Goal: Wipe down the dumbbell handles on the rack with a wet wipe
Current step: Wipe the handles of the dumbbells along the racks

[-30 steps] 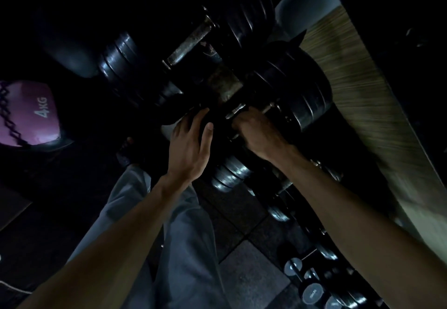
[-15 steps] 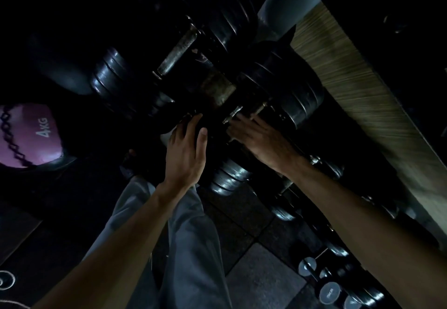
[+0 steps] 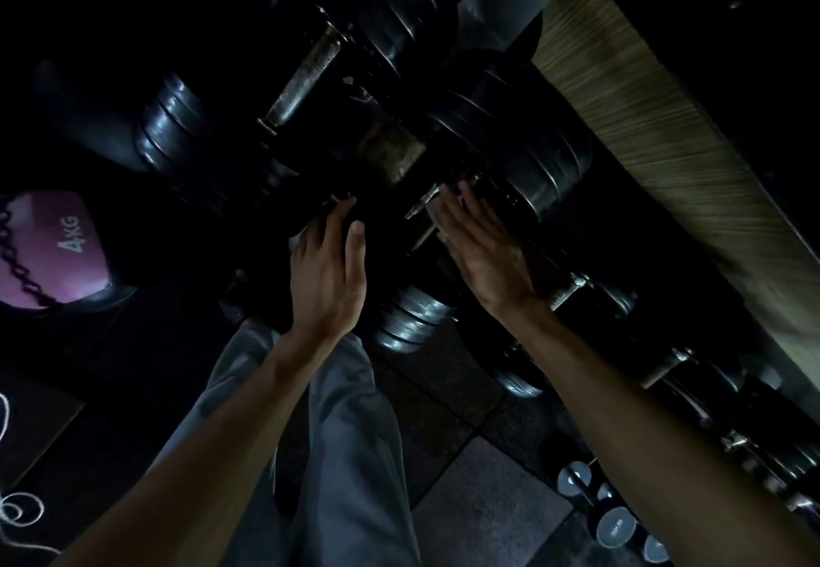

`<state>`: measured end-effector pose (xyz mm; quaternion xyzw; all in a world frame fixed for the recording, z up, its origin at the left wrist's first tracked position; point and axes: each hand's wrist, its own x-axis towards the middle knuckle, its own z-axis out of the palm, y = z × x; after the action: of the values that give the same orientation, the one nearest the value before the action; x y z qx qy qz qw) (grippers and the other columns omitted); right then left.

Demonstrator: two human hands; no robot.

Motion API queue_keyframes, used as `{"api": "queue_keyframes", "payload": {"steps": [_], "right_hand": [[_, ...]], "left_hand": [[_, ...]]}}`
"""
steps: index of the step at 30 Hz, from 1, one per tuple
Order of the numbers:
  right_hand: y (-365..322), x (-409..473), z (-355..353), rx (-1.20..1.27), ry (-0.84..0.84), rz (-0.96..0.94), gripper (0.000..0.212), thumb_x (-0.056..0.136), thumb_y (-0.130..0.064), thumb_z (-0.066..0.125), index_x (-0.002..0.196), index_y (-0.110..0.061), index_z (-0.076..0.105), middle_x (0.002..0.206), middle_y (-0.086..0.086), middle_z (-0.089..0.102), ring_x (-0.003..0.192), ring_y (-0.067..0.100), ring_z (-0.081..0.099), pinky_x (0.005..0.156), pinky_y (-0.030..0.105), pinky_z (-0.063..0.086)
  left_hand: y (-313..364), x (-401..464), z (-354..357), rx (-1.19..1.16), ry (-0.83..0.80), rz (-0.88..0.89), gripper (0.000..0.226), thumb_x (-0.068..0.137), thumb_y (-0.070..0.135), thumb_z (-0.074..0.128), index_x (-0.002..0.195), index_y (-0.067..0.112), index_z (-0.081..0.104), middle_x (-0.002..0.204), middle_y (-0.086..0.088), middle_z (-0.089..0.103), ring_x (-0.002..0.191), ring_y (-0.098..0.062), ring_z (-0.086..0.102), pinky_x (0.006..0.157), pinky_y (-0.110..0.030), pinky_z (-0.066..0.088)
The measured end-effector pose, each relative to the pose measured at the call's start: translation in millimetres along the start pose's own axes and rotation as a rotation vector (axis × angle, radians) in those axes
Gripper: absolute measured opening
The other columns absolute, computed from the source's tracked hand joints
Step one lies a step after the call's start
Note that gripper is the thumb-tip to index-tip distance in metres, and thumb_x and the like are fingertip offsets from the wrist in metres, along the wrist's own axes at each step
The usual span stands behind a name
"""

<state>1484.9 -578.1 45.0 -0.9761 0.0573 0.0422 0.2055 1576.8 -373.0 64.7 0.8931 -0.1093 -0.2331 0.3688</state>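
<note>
Here, two hands: left hand (image 3: 326, 271), right hand (image 3: 481, 251), fingers flat, extended; three handles lit.

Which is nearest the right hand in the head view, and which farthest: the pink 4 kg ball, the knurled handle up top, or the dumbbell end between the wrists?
From the right hand:
1. Dumbbell end, just below and left of it, between the wrists.
2. Knurled handle, up and to the left on the rack.
3. Pink ball, far off at the left edge.
</note>
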Motion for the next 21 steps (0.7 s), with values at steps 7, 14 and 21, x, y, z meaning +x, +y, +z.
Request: {"api": "queue_keyframes", "payload": {"steps": [7,14,21], "right_hand": [[2.9,0.9,8.5,-0.001,0.099,-0.03,0.04,0.108,-0.017,0.04,0.146,-0.005,0.045,0.153,0.01,0.043,0.146,0.032,0.032,0.119,0.049,0.029],[-7.3,-6.4,14.5,-0.049,0.094,-0.174,0.039,0.106,-0.002,0.038,0.144,-0.002,0.048,0.152,0.013,0.044,0.143,0.033,0.037,0.116,0.05,0.034],[-7.9,-5.0,17.8,0.059,0.137,0.01,0.048,0.103,-0.004,0.046,0.15,-0.006,0.037,0.158,0.013,0.034,0.149,0.029,0.025,0.122,0.046,0.025]], "left_hand": [[0.8,0.1,1.0,0.014,0.008,-0.002,0.066,0.103,0.056,0.011,0.149,0.023,0.044,0.152,0.0,0.048,0.139,-0.018,0.043,0.113,-0.033,0.031],[-1.4,0.0,3.5,0.006,0.021,0.002,0.063,0.105,0.054,0.013,0.148,0.023,0.045,0.151,0.003,0.049,0.14,-0.016,0.042,0.115,-0.047,0.036],[1.3,-1.8,2.6,-0.023,0.038,-0.003,0.055,0.106,0.048,0.019,0.146,0.022,0.046,0.146,0.001,0.052,0.136,-0.016,0.045,0.112,-0.049,0.04]]}}
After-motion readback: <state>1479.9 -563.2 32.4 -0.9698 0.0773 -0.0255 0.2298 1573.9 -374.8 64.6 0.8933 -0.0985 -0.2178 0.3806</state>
